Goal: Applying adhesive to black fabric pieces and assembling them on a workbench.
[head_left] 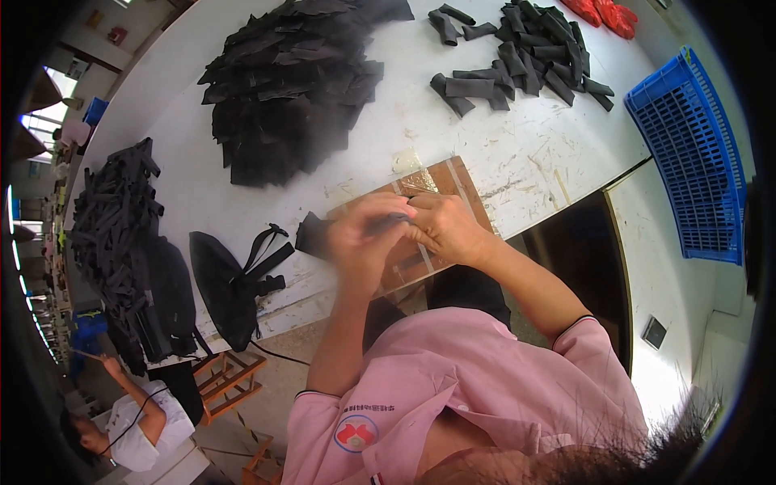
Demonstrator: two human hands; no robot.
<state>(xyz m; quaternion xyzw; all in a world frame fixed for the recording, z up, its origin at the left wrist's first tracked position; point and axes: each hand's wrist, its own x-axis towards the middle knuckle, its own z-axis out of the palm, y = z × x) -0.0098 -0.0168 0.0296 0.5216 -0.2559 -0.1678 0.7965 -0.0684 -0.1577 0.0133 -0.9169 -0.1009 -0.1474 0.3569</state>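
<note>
My left hand [365, 230] and my right hand [446, 228] meet over a brown wooden board [443, 175] at the table's near edge. Both are closed, fingertips together, on a small dark piece of sheet material [390, 222]; the fingers hide most of it. The left hand is slightly blurred. Beside its wrist lies another flat black piece [311, 234], partly covered by that hand. Pale tape strips cross the board.
Ahead lies a big heap of flat black pieces [283, 89]. Rolled black pieces [533, 52] are piled far right, near red gloves [602, 14] and a blue crate [687, 153]. Black strips [117, 234] and a strapped black item [226, 283] lie left. Another person [137, 420] works lower left.
</note>
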